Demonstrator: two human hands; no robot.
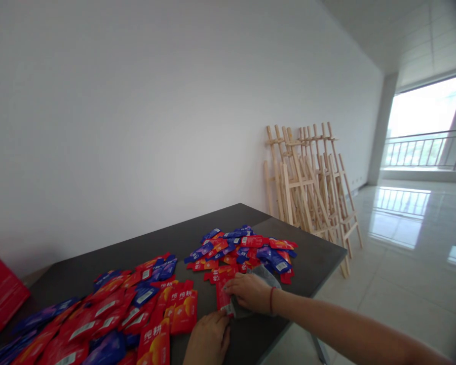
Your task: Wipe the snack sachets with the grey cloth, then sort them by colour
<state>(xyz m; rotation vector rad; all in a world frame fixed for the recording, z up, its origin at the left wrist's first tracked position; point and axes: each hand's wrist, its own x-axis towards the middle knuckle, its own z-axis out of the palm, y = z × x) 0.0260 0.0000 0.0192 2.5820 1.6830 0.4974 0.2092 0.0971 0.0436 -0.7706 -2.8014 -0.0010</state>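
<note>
A red packet [221, 294] with a white label near its lower end lies on the dark table [258, 350]. My left hand [209, 337] is at the packet's near end, fingers bent together and touching it there. Above and to the right, my right hand [251, 291], with a red string round the wrist, has its fingers curled over the packet's side. Beneath that palm is a clear plastic bag [266, 276], partly covered by the hand. How far the packet sits inside the bag is hidden. Beyond my right hand is a loose pile of red and blue packets [251, 241].
A larger heap of red and blue packets [110, 309] spreads over the table's left side. A red box [3, 294] stands at the far left. Several wooden easels [304, 182] lean against the white wall [155, 126] beyond the table's right corner.
</note>
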